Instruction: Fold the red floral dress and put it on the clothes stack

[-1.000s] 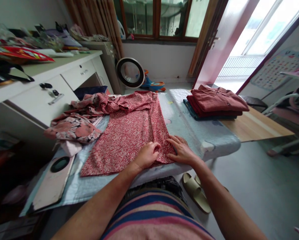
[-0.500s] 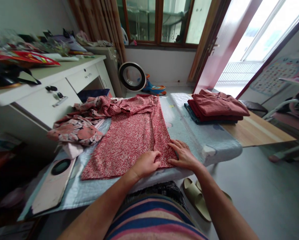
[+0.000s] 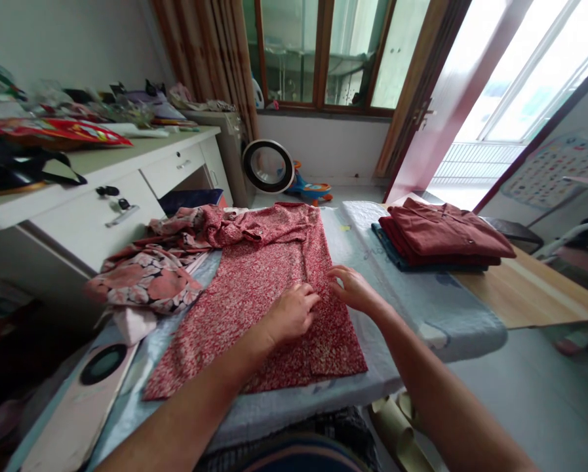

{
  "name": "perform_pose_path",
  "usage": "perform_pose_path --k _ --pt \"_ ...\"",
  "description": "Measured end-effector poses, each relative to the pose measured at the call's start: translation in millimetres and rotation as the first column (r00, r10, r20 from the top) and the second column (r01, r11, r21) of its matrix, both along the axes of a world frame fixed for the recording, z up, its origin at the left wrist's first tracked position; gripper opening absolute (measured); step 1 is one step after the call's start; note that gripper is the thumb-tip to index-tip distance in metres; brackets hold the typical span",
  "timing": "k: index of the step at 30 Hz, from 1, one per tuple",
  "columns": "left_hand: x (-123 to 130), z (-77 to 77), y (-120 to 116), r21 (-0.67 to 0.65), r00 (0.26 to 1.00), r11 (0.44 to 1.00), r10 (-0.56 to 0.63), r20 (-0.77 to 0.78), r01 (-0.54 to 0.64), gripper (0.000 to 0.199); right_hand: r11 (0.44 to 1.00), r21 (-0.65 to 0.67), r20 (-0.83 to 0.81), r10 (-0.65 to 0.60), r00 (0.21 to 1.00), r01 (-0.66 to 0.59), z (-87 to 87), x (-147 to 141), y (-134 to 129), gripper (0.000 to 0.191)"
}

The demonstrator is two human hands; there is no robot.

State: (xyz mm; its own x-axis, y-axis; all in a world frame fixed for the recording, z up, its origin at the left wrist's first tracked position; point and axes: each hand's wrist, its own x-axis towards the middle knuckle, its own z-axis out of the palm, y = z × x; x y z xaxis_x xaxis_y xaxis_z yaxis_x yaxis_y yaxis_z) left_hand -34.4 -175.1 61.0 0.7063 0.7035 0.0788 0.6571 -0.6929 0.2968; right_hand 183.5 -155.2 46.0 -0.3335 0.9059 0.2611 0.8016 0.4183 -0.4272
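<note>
A red floral garment [image 3: 254,282] lies spread on the pale blue padded surface [image 3: 357,236], its upper part loosely bunched at the far side. My left hand [image 3: 296,311] rests over the middle of the cloth with its fingers bent together; what is under the fingertips is hidden. At the garment's right edge is my right hand [image 3: 350,287], its thumb and fingers curved and apart. A crumpled pink and black floral cloth [image 3: 151,275] lies to the left, touching the red garment. Folded dark red clothes [image 3: 446,229] are stacked at the right.
A white desk [image 3: 101,164] with cluttered items stands at the left. Near the left front lies a flat pinkish object with a dark oval [image 3: 72,406]. A wooden board [image 3: 534,288] extends right. Slippers [image 3: 396,432] are on the floor below.
Both hands have moved away from the garment's near edge, farther up the cloth. The right hand's fingers have lifted and curled. The view has shifted slightly.
</note>
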Motion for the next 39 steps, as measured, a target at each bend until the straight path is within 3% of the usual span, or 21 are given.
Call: perform_pose_path --k 4,7,11,15,18,20,22,28,31,34,39 --pt "7.5 -8.9 14.6 -0.029 0.996 0.999 -0.027 -0.080 0.025 0.024 0.998 -0.033 0.064 -0.046 0.997 0.048 0.1 -14.4 63.9 0.027" --pt "5.4 -9.4 25.5 -0.110 0.994 0.991 -0.080 -0.072 0.072 0.024 0.987 -0.055 0.111 -0.144 0.983 0.150 -9.0 -20.5 104.8 0.028" --pt "-6.0 -8.1 52.7 -0.170 0.998 0.984 -0.046 0.044 0.053 0.022 0.971 -0.027 0.104 -0.234 0.967 0.237 -31.3 -20.8 131.8 0.028" --pt "-28.1 -13.1 101.6 0.060 0.973 0.973 0.216 0.083 -0.221 0.028 0.962 0.015 0.041 -0.273 0.961 0.273 -51.0 -15.7 135.0 0.030" --pt "-46.8 -17.7 143.4 0.283 0.884 0.840 0.461 0.079 -0.463 0.041 0.968 0.015 0.026 -0.249 0.968 0.249 -55.9 -13.4 134.2 0.030" --pt "-56.8 -19.5 168.2 0.348 0.822 0.761 0.567 0.054 -0.548 0.053 0.969 0.018 0.028 -0.247 0.969 0.246 -55.8 -13.2 134.0 0.029" --pt "-63.6 -20.9 188.8 0.363 0.777 0.726 0.630 -0.009 -0.585 0.060 0.968 0.024 0.025 -0.251 0.968 0.250 -55.1 -13.6 133.9 0.030" --pt "-69.9 -27.5 230.7 0.227 0.745 0.764 0.643 -0.179 -0.604 0.068 0.970 0.031 0.010 -0.242 0.970 0.242 -55.9 -12.5 134.4 0.029" --pt "-69.6 -27.5 242.1 0.163 0.756 0.782 0.623 -0.200 -0.601 0.061 0.971 0.031 0.005 -0.237 0.972 0.237 -56.9 -11.5 134.9 0.030" --pt "-70.0 -20.2 247.1 0.160 0.772 0.776 0.627 -0.100 -0.610 0.044 0.970 0.027 -0.017 -0.241 0.970 0.241 -58.6 -10.3 136.0 0.033" --pt "-75.8 -4.8 247.6 0.176 0.700 0.678 0.695 0.162 -0.714 0.040 0.976 0.018 -0.050 -0.215 0.975 0.216 -59.9 -9.0 137.5 0.040"
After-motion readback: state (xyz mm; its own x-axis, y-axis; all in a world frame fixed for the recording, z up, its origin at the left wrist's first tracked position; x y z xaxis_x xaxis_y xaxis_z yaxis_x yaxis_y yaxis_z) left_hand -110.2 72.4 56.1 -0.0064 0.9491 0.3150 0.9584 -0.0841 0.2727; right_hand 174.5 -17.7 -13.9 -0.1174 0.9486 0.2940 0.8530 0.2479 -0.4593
